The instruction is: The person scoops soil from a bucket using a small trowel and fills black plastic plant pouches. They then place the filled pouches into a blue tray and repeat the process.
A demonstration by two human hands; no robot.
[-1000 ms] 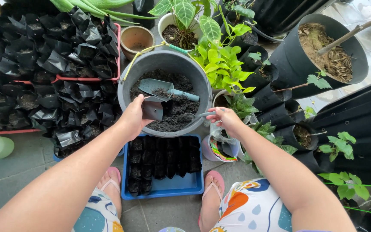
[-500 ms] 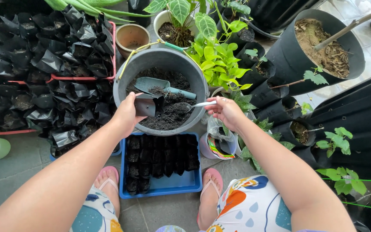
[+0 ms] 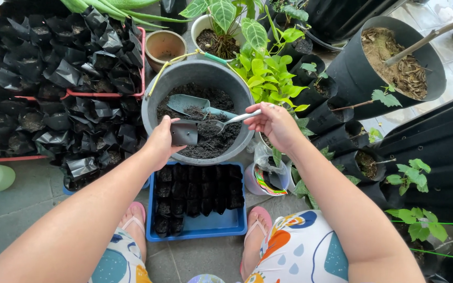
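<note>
Seedling bag [image 3: 184, 132], small and black, sits pinched in the left hand [image 3: 159, 142] over the near rim of the grey soil tub [image 3: 155, 94]. Right hand [image 3: 274, 123] grips a metal spoon [image 3: 234, 120] tight. Floppy bag mouth could easily fold, so soil might dump past it onto the blue tray [image 3: 205, 226] below.

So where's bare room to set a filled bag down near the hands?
The blue tray has bare floor along its front edge and right corner, in front of the bags. Bare grey floor tiles lie left of the tray. Crowded: the red trays of black bags at left, and the pots right of the bucket.
</note>
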